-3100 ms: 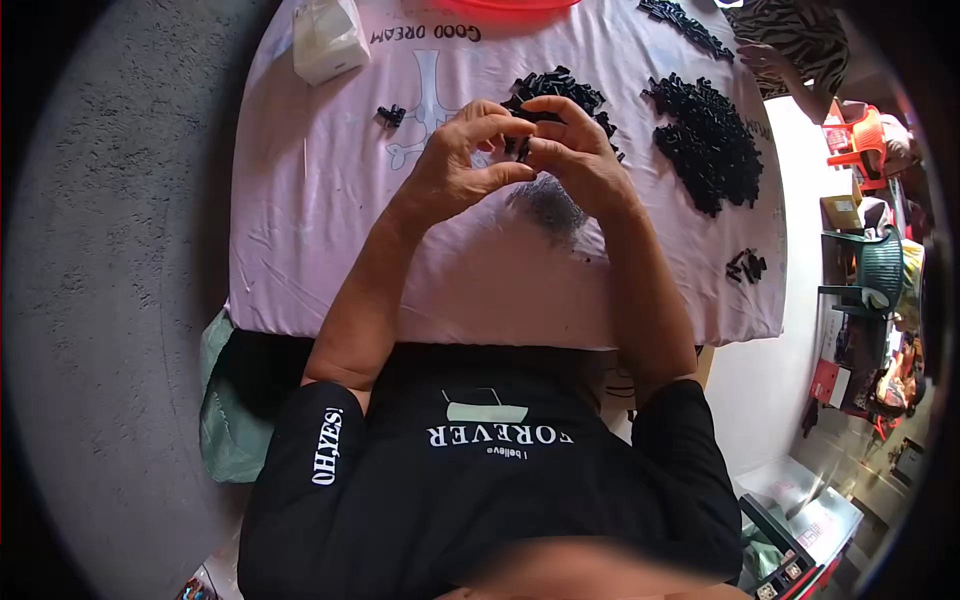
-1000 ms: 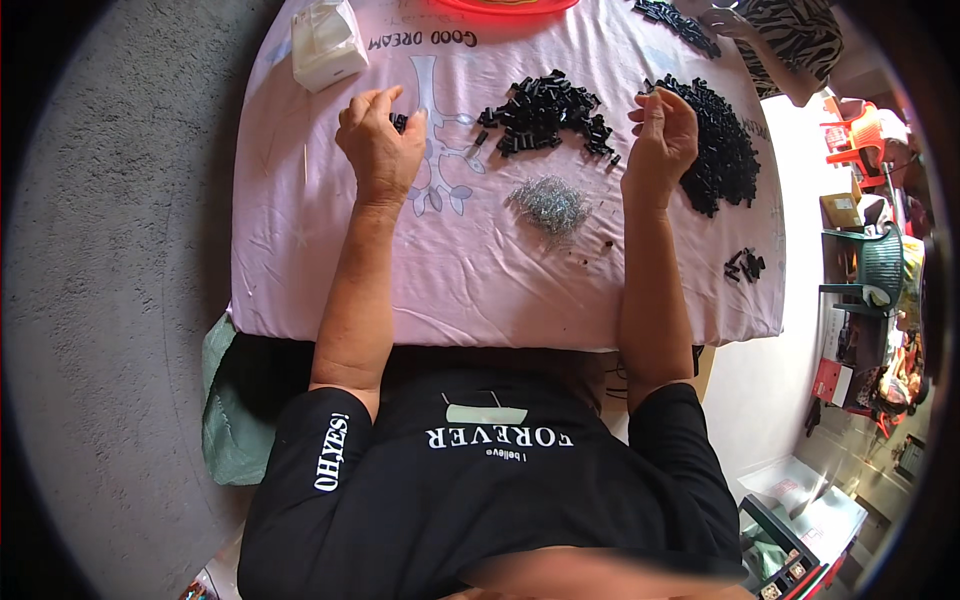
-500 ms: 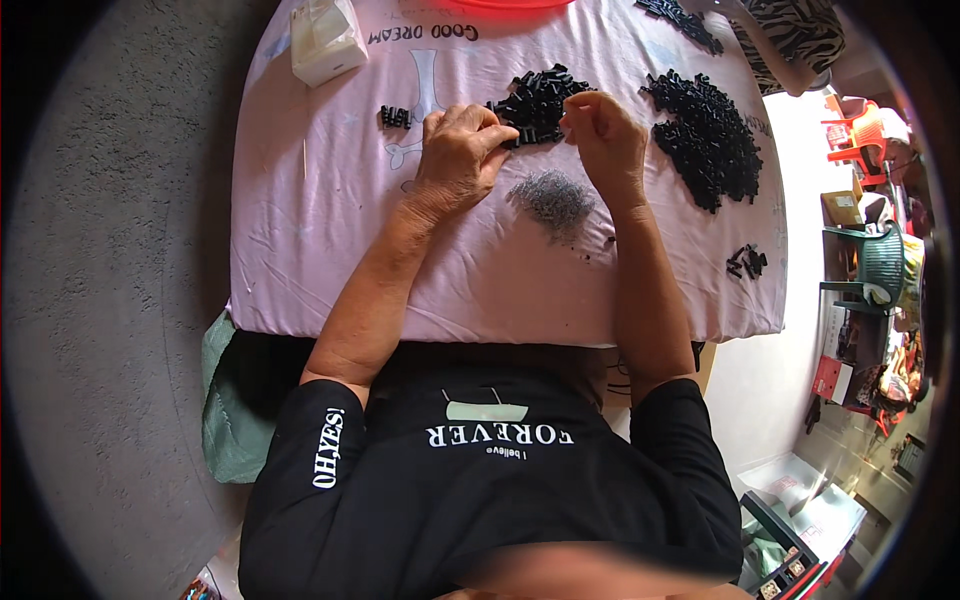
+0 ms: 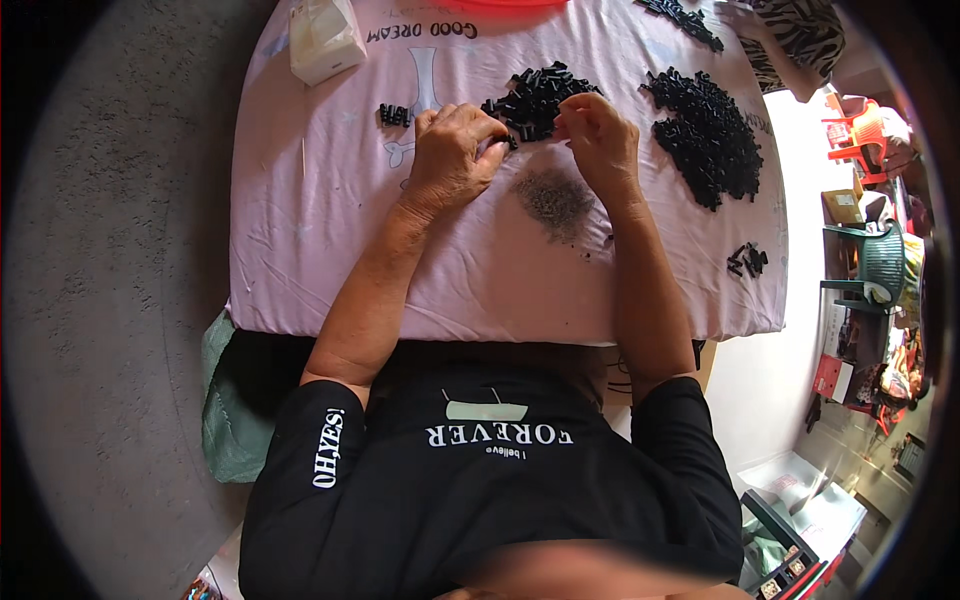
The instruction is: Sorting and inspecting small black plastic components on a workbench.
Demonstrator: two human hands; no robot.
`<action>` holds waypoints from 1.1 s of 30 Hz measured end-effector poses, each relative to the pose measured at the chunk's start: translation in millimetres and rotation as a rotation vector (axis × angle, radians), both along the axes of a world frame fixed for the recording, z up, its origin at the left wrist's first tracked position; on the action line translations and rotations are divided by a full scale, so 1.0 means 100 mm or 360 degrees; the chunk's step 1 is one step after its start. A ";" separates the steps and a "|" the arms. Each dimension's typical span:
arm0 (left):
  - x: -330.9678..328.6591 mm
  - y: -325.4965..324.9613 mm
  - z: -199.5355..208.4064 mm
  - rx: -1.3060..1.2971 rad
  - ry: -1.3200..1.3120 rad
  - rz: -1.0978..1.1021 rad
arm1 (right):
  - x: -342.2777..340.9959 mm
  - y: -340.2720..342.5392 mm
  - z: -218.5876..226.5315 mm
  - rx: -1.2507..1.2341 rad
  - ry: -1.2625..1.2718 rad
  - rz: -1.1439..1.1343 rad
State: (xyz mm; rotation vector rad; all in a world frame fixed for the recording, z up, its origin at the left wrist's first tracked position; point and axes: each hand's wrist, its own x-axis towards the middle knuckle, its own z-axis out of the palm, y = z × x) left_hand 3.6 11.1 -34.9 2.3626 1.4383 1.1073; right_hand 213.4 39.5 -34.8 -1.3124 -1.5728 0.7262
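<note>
My left hand (image 4: 455, 150) is closed, with thumb and forefinger pinching a small black piece (image 4: 512, 143) that barely shows beyond the fingertips. Across from it, my right hand (image 4: 604, 148) is pinched too; whatever lies between its fingertips is too small to make out. A pile of short black pieces (image 4: 545, 92) sits just past both hands. Between my forearms, nearer to me, lies a heap of tiny grey metallic bits (image 4: 556, 203). Several black pieces (image 4: 394, 115) stand side by side in a short row left of my left hand.
A larger black heap (image 4: 706, 135) lies at right, with a few loose pieces (image 4: 747, 262) nearer the edge. Tissue packet (image 4: 327, 42) and red basin (image 4: 510, 3) stand at the far side of the pink cloth (image 4: 310, 260). Another person's arm (image 4: 785, 62) shows at far right.
My left hand has turned slightly, drawing the black piece back so less of it shows. The right hand has shifted a little to the left, fingertips still together.
</note>
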 end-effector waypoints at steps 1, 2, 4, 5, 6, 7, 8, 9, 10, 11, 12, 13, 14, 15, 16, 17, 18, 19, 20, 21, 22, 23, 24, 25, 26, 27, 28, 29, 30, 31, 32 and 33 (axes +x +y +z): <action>0.00 0.00 0.00 -0.0001 -0.0054 0.0002 | -0.01 0.00 0.01 0.0014 0.0019 -0.0048; 0.00 0.01 0.00 0.0000 -0.0055 0.0002 | -0.01 -0.01 0.02 0.0015 0.0019 -0.0048; 0.00 0.02 0.02 -0.0047 -0.0205 -0.0021 | -0.04 -0.04 0.06 -0.0076 0.0054 0.0040; 0.01 0.01 0.03 -0.0047 -0.0205 -0.0023 | -0.05 -0.05 0.06 -0.0076 0.0053 0.0039; 0.03 -0.01 0.06 -0.0150 -0.0421 -0.0045 | -0.06 -0.06 0.07 -0.0170 0.0225 0.0215; 0.04 -0.02 0.09 -0.0253 -0.0636 -0.0068 | -0.08 -0.07 0.08 -0.0264 0.0397 0.0392; 0.05 -0.03 0.12 -0.0253 -0.0636 -0.0068 | -0.09 -0.09 0.09 -0.0264 0.0397 0.0392; 0.05 -0.04 0.14 -0.0299 -0.0703 -0.0057 | -0.11 -0.12 0.13 -0.0297 0.0439 0.0510; 0.06 -0.05 0.15 -0.0346 -0.0770 -0.0047 | -0.12 -0.13 0.15 -0.0331 0.0481 0.0628; 0.07 -0.06 0.14 -0.0346 -0.0770 -0.0045 | -0.14 -0.13 0.13 -0.0332 0.0481 0.0629; 0.08 -0.06 0.14 -0.0330 -0.0796 -0.0045 | -0.15 -0.13 0.10 -0.0292 0.0491 0.0653; 0.09 -0.07 0.14 -0.0313 -0.0822 -0.0046 | -0.17 -0.13 0.08 -0.0251 0.0501 0.0676; 0.10 -0.07 0.14 -0.0313 -0.0822 -0.0046 | -0.17 -0.13 0.07 -0.0251 0.0501 0.0676; 0.12 -0.07 0.14 -0.0271 -0.0831 -0.0033 | -0.18 -0.13 0.06 -0.0257 0.0509 0.0662; 0.13 -0.07 0.14 -0.0229 -0.0838 -0.0020 | -0.18 -0.13 0.05 -0.0264 0.0517 0.0647; 0.14 -0.07 0.13 -0.0230 -0.0839 -0.0020 | -0.18 -0.13 0.05 -0.0264 0.0516 0.0646; 0.15 -0.08 0.12 -0.0284 -0.0913 -0.0023 | -0.19 -0.13 0.07 -0.0301 0.0576 0.0652; 0.15 -0.08 0.11 -0.0338 -0.0987 -0.0025 | -0.20 -0.14 0.09 -0.0338 0.0635 0.0657; 0.15 -0.08 0.09 -0.0339 -0.0987 -0.0023 | -0.20 -0.16 0.12 -0.0340 0.0635 0.0658; 0.14 -0.06 0.07 -0.0431 -0.1055 -0.0034 | -0.21 -0.19 0.19 -0.0330 0.0677 0.0614; 0.13 -0.05 0.05 -0.0523 -0.1123 -0.0046 | -0.21 -0.20 0.22 -0.0320 0.0718 0.0570; 0.11 -0.03 0.04 -0.0523 -0.1123 -0.0045 | -0.18 -0.15 0.18 -0.0320 0.0718 0.0570; 0.09 -0.02 0.05 -0.0416 -0.0893 0.0006 | -0.12 -0.08 0.16 -0.0220 0.0734 0.0491; 0.08 -0.01 0.05 -0.0309 -0.0662 0.0056 | -0.06 -0.04 0.15 -0.0121 0.0750 0.0411; 0.07 0.00 0.05 -0.0307 -0.0662 0.0054 | 0.00 -0.02 0.13 -0.0111 0.0729 0.0279; 0.06 0.01 0.02 -0.0161 -0.0505 0.0074 | 0.05 0.01 0.10 -0.0108 0.0729 0.0278; 0.06 0.02 0.00 -0.0015 -0.0348 0.0094 | 0.09 0.06 0.07 -0.0113 0.0806 0.0228; 0.05 0.03 -0.02 -0.0012 -0.0348 0.0092 | 0.13 0.10 0.04 -0.0117 0.0883 0.0178; 0.05 0.03 -0.03 0.0040 -0.0254 0.0093 | 0.14 0.11 0.03 -0.0117 0.0883 0.0177; 0.06 0.02 -0.04 0.0091 -0.0160 0.0096 | 0.14 0.12 0.03 -0.0106 0.0897 0.0166; 0.06 0.01 -0.05 0.0091 -0.0160 0.0095 | 0.15 0.12 0.03 -0.0095 0.0912 0.0155; 0.08 -0.01 -0.04 0.0070 -0.0060 0.0121 | 0.15 0.12 0.02 -0.0094 0.0911 0.0153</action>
